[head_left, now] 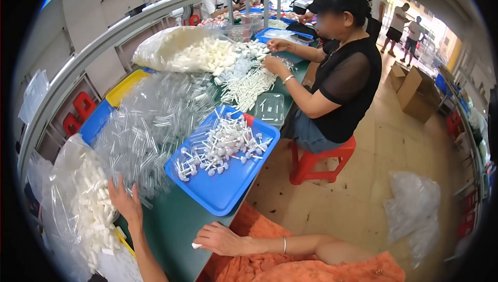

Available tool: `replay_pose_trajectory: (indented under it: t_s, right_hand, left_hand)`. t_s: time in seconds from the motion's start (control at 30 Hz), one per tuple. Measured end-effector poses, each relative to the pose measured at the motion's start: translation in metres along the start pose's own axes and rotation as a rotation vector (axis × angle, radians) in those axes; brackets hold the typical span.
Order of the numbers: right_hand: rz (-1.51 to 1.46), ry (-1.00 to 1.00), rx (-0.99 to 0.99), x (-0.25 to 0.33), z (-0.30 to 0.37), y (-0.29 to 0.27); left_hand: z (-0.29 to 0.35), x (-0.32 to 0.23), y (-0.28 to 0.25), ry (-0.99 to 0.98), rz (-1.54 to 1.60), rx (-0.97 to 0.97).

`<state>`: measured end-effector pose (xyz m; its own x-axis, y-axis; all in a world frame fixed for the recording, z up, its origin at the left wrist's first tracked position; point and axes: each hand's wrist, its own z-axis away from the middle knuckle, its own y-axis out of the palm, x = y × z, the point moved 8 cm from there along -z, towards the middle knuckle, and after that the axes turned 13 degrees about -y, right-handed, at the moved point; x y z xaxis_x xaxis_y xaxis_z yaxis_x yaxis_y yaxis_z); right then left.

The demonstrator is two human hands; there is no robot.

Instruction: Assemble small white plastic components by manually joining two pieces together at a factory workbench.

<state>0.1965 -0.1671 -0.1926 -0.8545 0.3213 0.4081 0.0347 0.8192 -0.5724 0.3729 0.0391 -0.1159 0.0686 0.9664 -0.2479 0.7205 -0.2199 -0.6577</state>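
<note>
My left hand [126,205] reaches in at the lower left, fingers spread and nothing seen in them. It is at the edge of a heap of small cream-white cylinders [92,191], which spill from a clear plastic bag [59,165]. Over the table's near edge, my right hand [222,239] is closed on a small white cylinder [196,245], whose end pokes out past the fingertips. Ahead of both hands lies a large pile of clear thin tubes [148,121]. A blue tray [223,205] to their right holds white sticks with rounded pale heads [223,144].
Across the green table [166,225], a co-worker [347,74] sits on a red stool [327,160], handling small parts. Before them are white sticks [249,87], a clear box [270,109] and another bag of white pieces [179,48]. A metal rail [98,51] arches along the left.
</note>
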Motion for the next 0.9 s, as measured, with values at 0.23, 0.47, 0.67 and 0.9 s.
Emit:
replay_pose_trajectory:
  t_s: [0.23, 0.47, 0.67, 0.9]
  right_hand:
    - [0.046, -0.069, 0.009, -0.016, -0.033, -0.017]
    - [-0.130, 0.117, 0.095, -0.045, -0.037, -0.013]
    - [-0.129, 0.119, 0.110, -0.036, -0.048, -0.004]
    - [-0.082, 0.256, 0.055, -0.037, -0.056, -0.019]
  left_hand:
    - [0.019, -0.003, 0.037, -0.061, -0.259, 0.151]
    - [0.078, -0.021, 0.026, -0.091, 0.006, 0.280]
    - [0.081, -0.018, -0.007, -0.098, 0.087, 0.260]
    - [0.087, -0.017, -0.055, -0.699, 0.946, 0.486]
